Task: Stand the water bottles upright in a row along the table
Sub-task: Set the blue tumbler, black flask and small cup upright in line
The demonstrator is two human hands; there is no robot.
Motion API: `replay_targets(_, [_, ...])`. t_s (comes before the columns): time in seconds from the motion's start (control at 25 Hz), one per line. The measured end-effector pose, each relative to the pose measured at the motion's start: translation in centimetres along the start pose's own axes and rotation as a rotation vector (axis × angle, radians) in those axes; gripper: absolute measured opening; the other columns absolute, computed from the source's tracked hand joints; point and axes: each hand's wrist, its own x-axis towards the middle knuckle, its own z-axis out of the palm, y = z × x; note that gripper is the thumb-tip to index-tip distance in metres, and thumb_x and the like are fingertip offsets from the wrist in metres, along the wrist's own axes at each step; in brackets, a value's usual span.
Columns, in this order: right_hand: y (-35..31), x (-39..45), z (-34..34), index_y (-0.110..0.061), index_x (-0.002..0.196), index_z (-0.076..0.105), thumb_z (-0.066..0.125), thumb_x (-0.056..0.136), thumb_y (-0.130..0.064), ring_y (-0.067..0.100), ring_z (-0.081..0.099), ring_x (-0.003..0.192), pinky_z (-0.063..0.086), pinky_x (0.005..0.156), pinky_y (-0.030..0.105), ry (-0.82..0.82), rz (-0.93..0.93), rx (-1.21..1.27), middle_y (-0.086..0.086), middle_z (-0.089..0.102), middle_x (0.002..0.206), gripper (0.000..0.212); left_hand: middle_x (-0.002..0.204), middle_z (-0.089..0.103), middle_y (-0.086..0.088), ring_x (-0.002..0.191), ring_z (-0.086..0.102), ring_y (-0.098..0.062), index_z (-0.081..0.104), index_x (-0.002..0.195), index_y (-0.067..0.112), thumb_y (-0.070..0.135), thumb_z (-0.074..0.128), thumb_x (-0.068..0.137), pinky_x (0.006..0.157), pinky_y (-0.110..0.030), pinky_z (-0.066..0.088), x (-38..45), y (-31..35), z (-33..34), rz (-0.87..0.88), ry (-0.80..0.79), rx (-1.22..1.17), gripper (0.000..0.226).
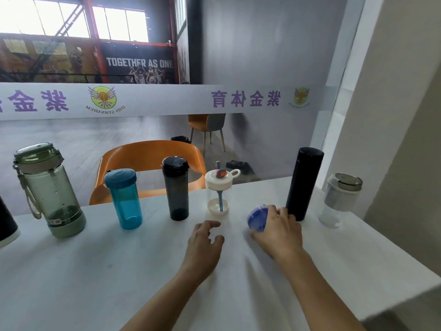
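Several bottles stand upright along the far edge of the white table (119, 271): a large green bottle (51, 189), a blue tumbler (124, 198), a dark grey tumbler (176, 188), a clear cup with a white lid and straw (218, 189), a tall black flask (304, 183) and a clear bottle with a grey lid (340, 200). My right hand (278, 231) grips a blue-purple bottle (257, 218) lying tilted on the table between the straw cup and the black flask. My left hand (205, 244) hovers with fingers apart just in front of the straw cup, holding nothing.
A dark bottle with a white base (6, 225) is cut off at the left edge. An orange chair (148, 161) sits behind the table. A white wall (393, 139) borders the table's right side. The table's right edge runs close to the clear bottle.
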Motion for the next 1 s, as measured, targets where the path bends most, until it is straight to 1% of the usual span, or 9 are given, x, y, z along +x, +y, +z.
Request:
replay_targets(0.12, [2.6,-0.7,0.7,-0.015,0.135,0.038,0.066,0.081,-0.053,0.03,0.053,0.115,0.047,0.094,0.04,-0.18,0.117,0.025,0.01,0.049,0.129,0.071,0.131,0.055,0.006,0.114,0.053,-0.009,0.054,0.129,0.026,0.019,0.054,0.095,0.095,-0.021,0.043,-1.4,1.7,1.8,0.044,-0.066,0.005,0.035])
replay_targets(0.2, [3.1,-0.6,1.0,-0.013,0.133,0.04,0.068,0.08,-0.052,0.03,0.055,0.113,0.05,0.092,0.04,-0.197,0.149,0.216,0.011,0.051,0.126,0.071,0.132,0.057,0.006,0.113,0.053,-0.007,0.054,0.131,0.024,0.018,0.052,0.096,0.092,-0.018,0.041,-2.0,2.5,2.8,0.058,-0.103,-0.003,0.036])
replay_targets(0.32, [3.1,-0.6,0.5,-0.016,0.131,0.044,0.074,0.079,-0.047,0.022,0.059,0.105,0.052,0.078,0.029,-0.101,0.117,0.656,0.005,0.052,0.121,0.067,0.131,0.059,0.007,0.112,0.054,-0.005,0.05,0.136,0.024,0.018,0.048,0.098,0.089,-0.016,0.04,-2.3,3.7,3.7,0.067,-0.155,-0.06,0.039])
replay_targets(0.4, [3.0,-0.8,0.1,-0.02,0.132,0.044,0.079,0.078,-0.037,0.017,0.059,0.102,0.048,0.07,0.019,-0.036,0.039,0.826,0.001,0.052,0.12,0.066,0.127,0.062,0.009,0.113,0.055,-0.001,0.047,0.139,0.027,0.018,0.045,0.099,0.089,-0.015,0.041,-2.4,4.4,4.2,0.095,-0.169,-0.134,0.041])
replay_targets(0.56, [4.2,-1.2,0.6,-0.028,0.127,0.044,0.085,0.074,-0.019,0.011,0.06,0.108,0.053,0.073,0.017,-0.014,-0.024,1.103,-0.007,0.057,0.121,0.068,0.128,0.059,0.015,0.115,0.055,0.002,0.043,0.139,0.038,0.01,0.043,0.098,0.086,-0.008,0.041,-2.7,5.2,4.8,0.145,-0.165,-0.193,0.05])
replay_targets(0.64, [5.0,-1.2,1.4,-0.029,0.129,0.045,0.088,0.07,-0.02,0.011,0.059,0.114,0.055,0.086,0.026,-0.018,-0.028,1.155,-0.01,0.059,0.124,0.073,0.132,0.055,0.017,0.114,0.056,0.001,0.04,0.14,0.039,0.008,0.043,0.098,0.082,-0.004,0.042,-2.7,5.3,5.1,0.153,-0.185,-0.196,0.052])
replay_targets(0.76, [5.9,-1.2,2.4,-0.034,0.135,0.043,0.087,0.069,-0.035,0.009,0.056,0.118,0.052,0.097,0.032,-0.029,-0.043,1.075,-0.013,0.057,0.131,0.08,0.137,0.05,0.017,0.116,0.056,-0.003,0.038,0.141,0.038,0.008,0.044,0.099,0.08,0.0,0.043,-2.7,5.5,5.5,0.165,-0.206,-0.205,0.053])
replay_targets(0.88, [6.7,-1.0,3.6,-0.038,0.132,0.048,0.082,0.066,-0.049,0.012,0.059,0.113,0.054,0.093,0.035,-0.011,0.002,0.954,-0.004,0.056,0.126,0.075,0.139,0.049,0.016,0.121,0.055,-0.007,0.034,0.144,0.039,0.006,0.046,0.098,0.082,-0.002,0.043,-2.4,5.5,6.3,0.151,-0.213,-0.231,0.058])
replay_targets(1.0, [6.9,0.0,4.0,-0.04,0.121,0.051,0.08,0.065,-0.053,0.011,0.063,0.106,0.056,0.088,0.034,0.019,-0.007,0.918,-0.007,0.06,0.118,0.065,0.141,0.045,0.015,0.123,0.051,-0.005,0.027,0.148,0.039,0.004,0.046,0.096,0.082,0.0,0.042,-1.5,5.5,7.1,0.139,-0.223,-0.232,0.065])
